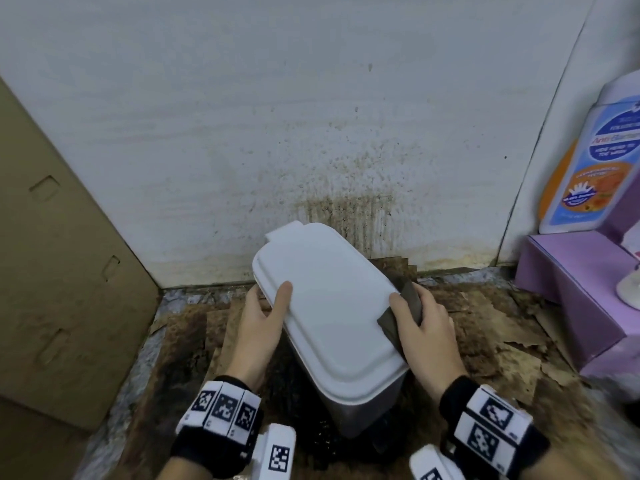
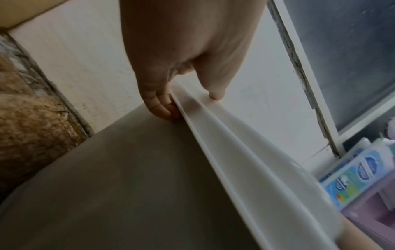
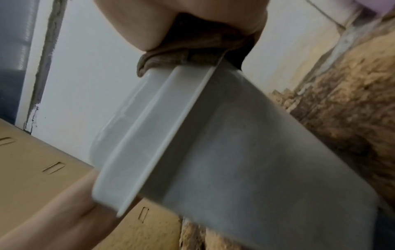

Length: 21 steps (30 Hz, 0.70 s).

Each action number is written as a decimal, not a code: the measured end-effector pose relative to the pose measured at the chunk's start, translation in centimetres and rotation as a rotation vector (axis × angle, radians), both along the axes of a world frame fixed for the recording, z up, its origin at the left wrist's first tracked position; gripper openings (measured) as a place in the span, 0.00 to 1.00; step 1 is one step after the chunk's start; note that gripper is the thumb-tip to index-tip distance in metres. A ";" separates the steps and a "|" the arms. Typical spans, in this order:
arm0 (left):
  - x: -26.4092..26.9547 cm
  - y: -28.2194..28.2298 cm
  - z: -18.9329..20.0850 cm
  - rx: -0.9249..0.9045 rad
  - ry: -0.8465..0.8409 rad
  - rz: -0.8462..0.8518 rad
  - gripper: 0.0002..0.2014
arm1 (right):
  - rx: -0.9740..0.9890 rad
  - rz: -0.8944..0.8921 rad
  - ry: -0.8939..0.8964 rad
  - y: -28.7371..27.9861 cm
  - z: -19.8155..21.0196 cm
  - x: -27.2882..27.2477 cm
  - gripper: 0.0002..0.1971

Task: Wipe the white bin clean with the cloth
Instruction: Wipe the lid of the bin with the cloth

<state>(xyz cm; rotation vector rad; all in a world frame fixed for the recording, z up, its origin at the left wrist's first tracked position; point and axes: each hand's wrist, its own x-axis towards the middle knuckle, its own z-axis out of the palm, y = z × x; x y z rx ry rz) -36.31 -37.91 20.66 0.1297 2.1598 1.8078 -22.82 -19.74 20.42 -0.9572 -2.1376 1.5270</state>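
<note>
Left hand (image 1: 263, 320): grips the left long edge of the white bin (image 1: 329, 306), thumb on top of the lid, fingers curled under the rim (left wrist view confirms fingertips tucked below the lip). Steadying role.

Right hand (image 1: 420, 323): presses a dark brown cloth (image 1: 401, 317) against the right long edge of the lid, thumb on top, fingers wrapped over the cloth and down the side. Right wrist view shows the cloth bunched between palm and rim.

Bin: lid closed, standing on the floor close to the wall, turned at an angle to it. It rests on stained, torn cardboard sheets (image 1: 495, 327).

Progress, as judged: lid top reads uniformly white, no visible marks; the wipe is now at the right rim. Side walls look greyer in both wrist views, though shadow or dirt cannot be told apart. Front wall, left side and base area probably remain. Mid-task at most.

Surroundings: brown splatter on the wall (image 1: 346, 188) behind the bin; cardboard box (image 1: 62, 271) left; bottle (image 1: 595, 161) on a purple box (image 1: 571, 282) right.
</note>
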 end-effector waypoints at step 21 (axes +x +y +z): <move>4.0 -0.9 -0.3 0.116 0.028 -0.173 0.28 | 0.027 0.211 0.044 0.9 -0.8 -0.7 0.24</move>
